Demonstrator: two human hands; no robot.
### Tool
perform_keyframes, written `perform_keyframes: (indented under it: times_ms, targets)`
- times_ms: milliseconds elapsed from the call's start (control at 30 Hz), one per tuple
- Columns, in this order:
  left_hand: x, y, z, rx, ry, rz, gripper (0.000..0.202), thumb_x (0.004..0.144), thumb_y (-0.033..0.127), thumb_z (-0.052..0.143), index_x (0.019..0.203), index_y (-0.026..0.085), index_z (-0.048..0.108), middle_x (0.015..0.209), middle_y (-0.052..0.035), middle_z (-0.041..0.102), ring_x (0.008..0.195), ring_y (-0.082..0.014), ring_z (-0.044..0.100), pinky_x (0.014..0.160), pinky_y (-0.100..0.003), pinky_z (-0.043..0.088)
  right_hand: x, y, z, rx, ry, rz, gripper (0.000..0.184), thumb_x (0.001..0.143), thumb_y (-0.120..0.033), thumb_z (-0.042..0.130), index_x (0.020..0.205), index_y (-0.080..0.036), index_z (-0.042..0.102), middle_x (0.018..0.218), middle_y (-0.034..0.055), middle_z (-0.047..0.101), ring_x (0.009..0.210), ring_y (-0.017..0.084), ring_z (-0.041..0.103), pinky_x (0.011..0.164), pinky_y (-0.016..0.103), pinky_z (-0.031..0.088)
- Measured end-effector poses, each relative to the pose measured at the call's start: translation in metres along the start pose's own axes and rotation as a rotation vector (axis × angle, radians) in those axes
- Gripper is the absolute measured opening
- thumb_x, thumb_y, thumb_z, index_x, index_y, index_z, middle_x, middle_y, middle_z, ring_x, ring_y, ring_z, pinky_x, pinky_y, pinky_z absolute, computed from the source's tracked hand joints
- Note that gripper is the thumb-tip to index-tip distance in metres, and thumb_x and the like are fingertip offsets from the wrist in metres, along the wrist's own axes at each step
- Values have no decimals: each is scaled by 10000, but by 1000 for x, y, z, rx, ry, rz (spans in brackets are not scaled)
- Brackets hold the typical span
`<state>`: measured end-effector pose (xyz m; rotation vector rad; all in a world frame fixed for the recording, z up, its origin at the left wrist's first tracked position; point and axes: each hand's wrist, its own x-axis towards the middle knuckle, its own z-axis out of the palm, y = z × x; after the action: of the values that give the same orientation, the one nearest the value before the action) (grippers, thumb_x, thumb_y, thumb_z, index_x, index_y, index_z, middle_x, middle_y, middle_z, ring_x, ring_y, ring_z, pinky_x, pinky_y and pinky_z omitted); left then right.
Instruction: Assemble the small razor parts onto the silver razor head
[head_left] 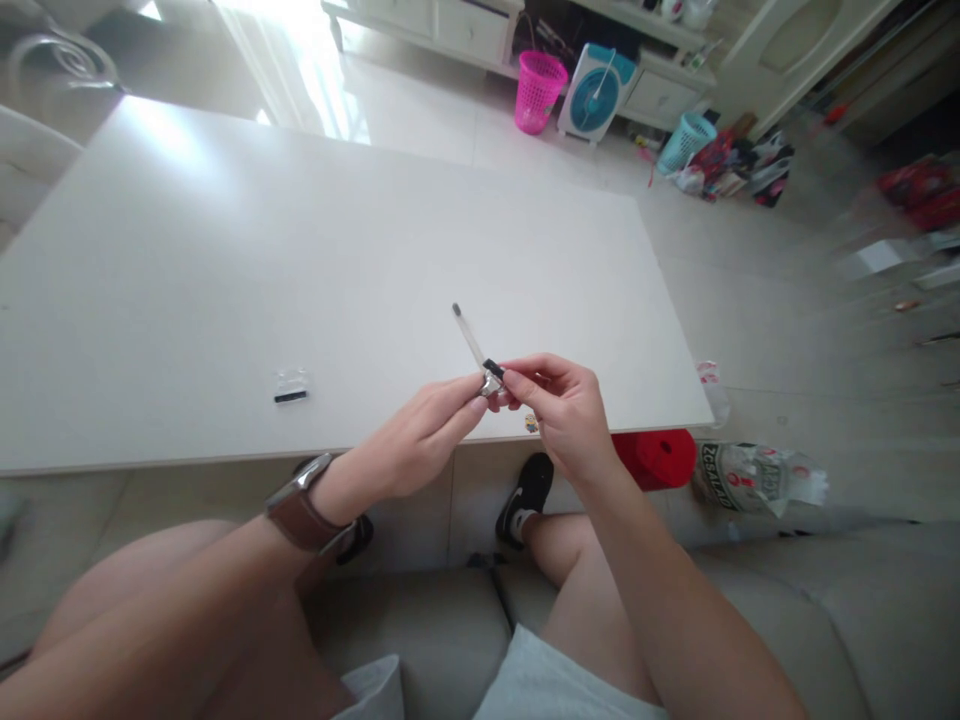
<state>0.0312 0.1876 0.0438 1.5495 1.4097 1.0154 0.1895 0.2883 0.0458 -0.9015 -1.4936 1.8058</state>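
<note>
Both my hands meet over the near edge of the white table [300, 260]. My left hand [420, 440], with a brown watch [307, 515] on its wrist, pinches the lower end of a thin clear pen [471, 340] that points up and away. My right hand [562, 410] pinches the same end from the right, where a small black part and a shiny metal bit show. The pen's dark tip is free. A small clear wrapper with a black strip [290, 390] lies on the table left of my hands.
Under the table edge are a red round object [660, 455] and a crumpled printed bag [757, 478] on the floor. A pink basket [538, 90], a small fan [596, 95] and a teal basket [686, 140] stand far back. I sit on a grey sofa [787, 600].
</note>
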Motion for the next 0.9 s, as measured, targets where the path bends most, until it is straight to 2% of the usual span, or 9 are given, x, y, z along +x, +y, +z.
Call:
perform_keyframes:
  times_ms: [100,267,433,600,733,900]
  targets:
    - [1,-2,0,-23,25,-18,351,1098,403,350,1096,178,619,1113,-70,709,1005,-187,629,950,-307,474,3,1,-2,-41,22,-33,161,788,-338,853,865,-203,814,722,10,782,640,154,708,640,293,569]
    - [5,-7,0,8,94,-62,374,1093,423,348,1016,173,616,962,-39,674,871,-168,577,856,-295,460,13,8,-11,-149,211,-185,132,817,-314,827,868,-195,803,675,-2,749,629,149,709,646,283,556]
    - [11,-11,3,-35,166,-63,373,1097,408,329,969,171,587,910,-33,634,821,-153,539,778,-279,446,38,26,-16,-4,312,-113,172,768,-312,846,853,-175,786,664,-17,728,607,123,678,640,267,520]
    - [17,-21,6,-127,235,-22,347,1099,421,356,898,186,512,851,-10,541,771,-138,469,722,-271,412,60,39,-8,154,377,-53,238,684,-307,872,835,-155,769,673,-21,718,597,112,673,639,256,512]
    - [22,-34,8,-173,358,72,387,1084,478,404,853,188,517,797,-6,519,749,-145,458,701,-282,393,68,41,1,236,400,-22,259,644,-320,866,820,-163,760,681,-18,714,581,106,668,621,248,514]
    - [28,-45,8,-177,414,116,444,1071,541,408,815,192,503,752,-3,498,704,-144,435,671,-296,379,70,36,4,291,399,-14,270,618,-326,889,808,-179,765,691,-15,712,579,102,658,599,242,513]
